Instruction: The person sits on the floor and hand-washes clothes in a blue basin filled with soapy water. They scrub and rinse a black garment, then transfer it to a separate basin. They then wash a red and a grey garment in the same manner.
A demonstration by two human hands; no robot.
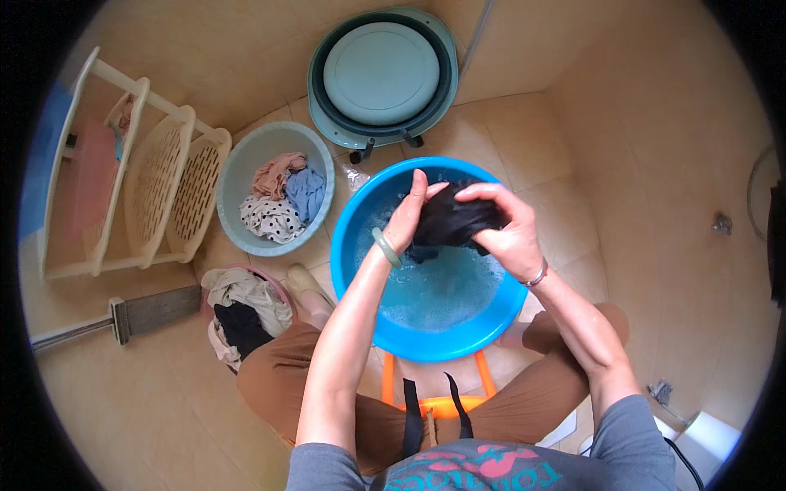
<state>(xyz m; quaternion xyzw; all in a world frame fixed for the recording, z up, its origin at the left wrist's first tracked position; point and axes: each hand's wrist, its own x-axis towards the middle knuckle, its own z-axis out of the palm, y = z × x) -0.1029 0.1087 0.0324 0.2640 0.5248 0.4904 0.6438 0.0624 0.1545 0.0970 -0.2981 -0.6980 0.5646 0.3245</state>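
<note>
Beige walls [655, 180] closed in around you, and pale tiles covered the floor [524, 135] beneath the blue basin [434, 348], your landmark for everything else. A cream slatted rack [172, 184] stood well to its left. Beyond its far rim leaned a pale green folding tub [381, 74]; just beside it on the left sat a light blue-green tub [244, 159] of pink, blue and spotted clothes. Farther left and nearer you was a pink basin [284, 299] holding light and dark clothes.

Bunched black cloth [454, 217], the thing you were working, was held up over the far half of the blue basin, above the soapy water [426, 290]. Your right hand [512, 233] was curled around its right side, fingers over the top and thumb below. Your left hand [405, 213] pressed its left side, thumb raised; its other fingers were largely hidden, so how tightly it closed could not be told. Good handling, as I judged it, called for gathering slippery folds firmly, rubbing cloth against cloth, turning fresh parts up, and staying low inside the rim so drips fell into the water.
</note>
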